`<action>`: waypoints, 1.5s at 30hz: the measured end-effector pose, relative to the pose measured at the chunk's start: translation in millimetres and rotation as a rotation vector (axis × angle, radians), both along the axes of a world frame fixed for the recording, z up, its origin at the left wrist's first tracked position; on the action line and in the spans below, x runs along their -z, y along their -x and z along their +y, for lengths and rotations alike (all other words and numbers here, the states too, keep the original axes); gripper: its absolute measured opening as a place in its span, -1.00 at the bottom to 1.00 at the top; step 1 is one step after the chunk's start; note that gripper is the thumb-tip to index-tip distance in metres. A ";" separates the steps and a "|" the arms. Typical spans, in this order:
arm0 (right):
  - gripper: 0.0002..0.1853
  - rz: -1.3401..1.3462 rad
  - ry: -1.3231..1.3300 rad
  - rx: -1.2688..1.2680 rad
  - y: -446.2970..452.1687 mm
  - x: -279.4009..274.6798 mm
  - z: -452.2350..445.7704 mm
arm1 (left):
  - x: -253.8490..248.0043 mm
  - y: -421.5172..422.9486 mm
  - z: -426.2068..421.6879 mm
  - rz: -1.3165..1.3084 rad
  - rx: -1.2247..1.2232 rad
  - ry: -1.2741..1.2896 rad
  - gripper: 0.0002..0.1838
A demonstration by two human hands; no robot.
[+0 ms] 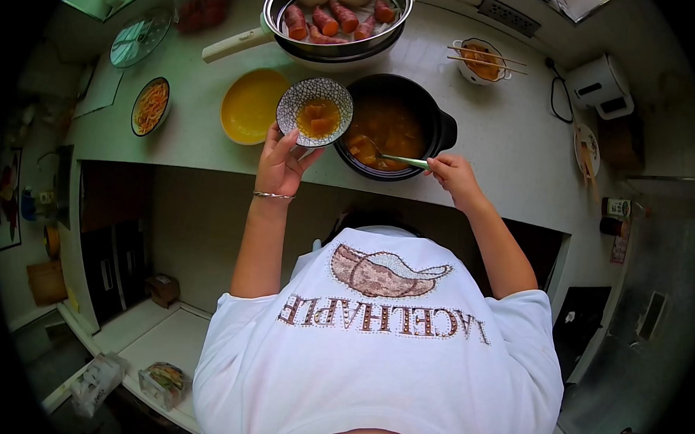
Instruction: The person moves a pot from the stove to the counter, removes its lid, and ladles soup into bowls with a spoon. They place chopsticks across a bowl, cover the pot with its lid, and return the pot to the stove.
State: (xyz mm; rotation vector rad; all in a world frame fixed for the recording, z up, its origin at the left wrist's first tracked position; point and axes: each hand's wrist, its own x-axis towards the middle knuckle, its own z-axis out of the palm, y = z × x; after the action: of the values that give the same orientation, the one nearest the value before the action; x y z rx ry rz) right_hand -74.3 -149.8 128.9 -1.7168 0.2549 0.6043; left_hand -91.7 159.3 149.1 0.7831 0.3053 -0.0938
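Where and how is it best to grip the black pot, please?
Probably grip the black pot by its ear handle, coming from the right, since this handle juts outward there. The patterned bowl partly hides the opposite side.

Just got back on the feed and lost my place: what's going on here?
A person is working at a counter with both hands. The left hand holds a bowl with orange chunks in it, by the pot's left edge. The right hand grips a spoon by its green handle, its far end down in the pot among similar chunks. A yellow dish sits left of the pot.
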 end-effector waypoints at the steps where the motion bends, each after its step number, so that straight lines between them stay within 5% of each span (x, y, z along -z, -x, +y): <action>1: -0.73 0.031 -0.033 0.007 0.7 -0.5 -1.3 | -0.1 -0.1 0.0 -0.001 0.002 0.000 -0.55; 10: -0.74 0.045 -0.069 0.122 -1.5 -6.7 -13.8 | -1.2 -2.8 -2.7 -0.011 0.030 0.001 -0.56; 19: -0.75 -0.029 -0.084 0.183 -14.8 -73.8 -43.0 | 5.8 -7.1 -15.5 0.006 0.036 0.002 -0.50; 24: -0.77 -0.056 -0.126 0.162 -19.8 -111.2 -48.6 | 9.8 -9.3 -28.5 0.017 0.078 0.003 -0.36; 34: -0.75 -0.157 -0.079 0.013 -12.9 -119.5 -5.0 | -1.6 -8.9 -58.8 0.052 0.170 0.053 -0.38; 36: -0.78 -0.591 0.362 -0.149 -3.9 -121.4 7.4 | -5.2 -8.6 -59.8 0.050 0.176 0.056 -0.39; 40: -0.88 -1.356 0.705 -0.372 3.0 -114.4 14.3 | -5.2 -8.9 -57.1 0.035 0.188 0.065 -0.41; 45: -0.88 -1.478 0.822 -0.407 6.5 -106.2 12.0 | -8.3 -7.5 -53.5 0.018 0.195 0.071 -0.49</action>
State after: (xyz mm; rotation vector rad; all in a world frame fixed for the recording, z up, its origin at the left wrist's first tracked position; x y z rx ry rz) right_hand -80.7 -137.8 235.1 -2.5525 -1.0389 -0.7046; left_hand -84.2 105.8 157.4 0.7407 0.2408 -0.2935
